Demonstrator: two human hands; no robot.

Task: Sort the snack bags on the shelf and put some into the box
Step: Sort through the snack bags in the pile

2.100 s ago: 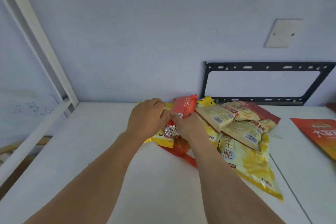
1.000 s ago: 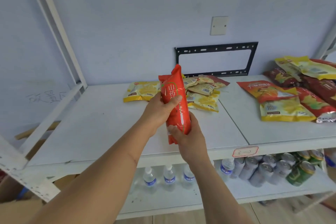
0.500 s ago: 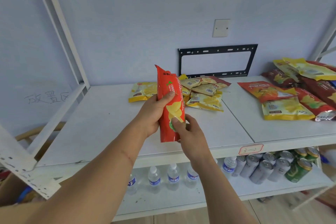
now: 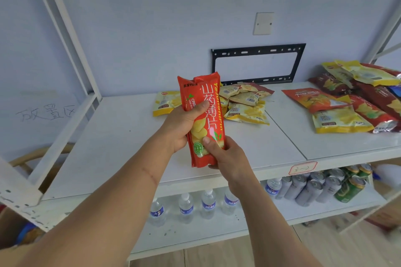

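Note:
A tall red snack bag point(image 4: 207, 102) with yellow chips printed on it stands upright in front of me, above the white shelf point(image 4: 112, 136). My left hand point(image 4: 180, 125) grips its left side with the thumb across the front. My right hand point(image 4: 227, 155) holds its lower right part, thumb pressed on the front. Behind it, a pile of yellow snack bags point(image 4: 245, 104) lies on the shelf, with one yellow bag point(image 4: 163, 103) apart on the left. No box is clearly in view.
More red and yellow snack bags point(image 4: 347, 106) cover the shelf's right part. A black metal bracket point(image 4: 258, 64) hangs on the wall. The lower shelf holds water bottles point(image 4: 195, 206) and drink cans point(image 4: 321, 186). White shelf posts point(image 4: 65, 34) rise at left.
Both hands lifted the red bag off the pile and drew it toward me. In the last half second it turned, so its printed front faces me.

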